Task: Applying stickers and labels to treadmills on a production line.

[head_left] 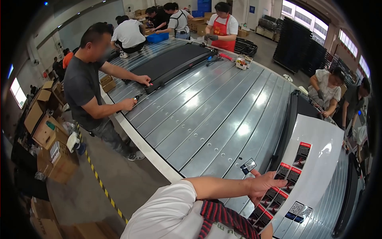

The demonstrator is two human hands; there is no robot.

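Observation:
My left arm reaches across to the right, and my left hand (263, 186) is closed on a large white sticker sheet (318, 155), thumb on top. Red-and-black warning stickers (293, 175) run in pairs along the sheet's left side. Two dark blue code stickers (298, 211) sit near its lower edge. By a raised finger of this hand is a small separate code label (248, 165); whether it touches the finger I cannot tell. Of my right arm only a sliver of skin shows at the lower edge; the sheet hides whatever lies behind it.
A wide ribbed metal worktable (199, 127) spreads ahead, with a long black panel (171, 65) on its far part. Another black panel (292, 115) lies beside the sheet. A person in grey (89, 75) works at the left edge; others stand beyond. Cardboard boxes (59, 155) fill the left.

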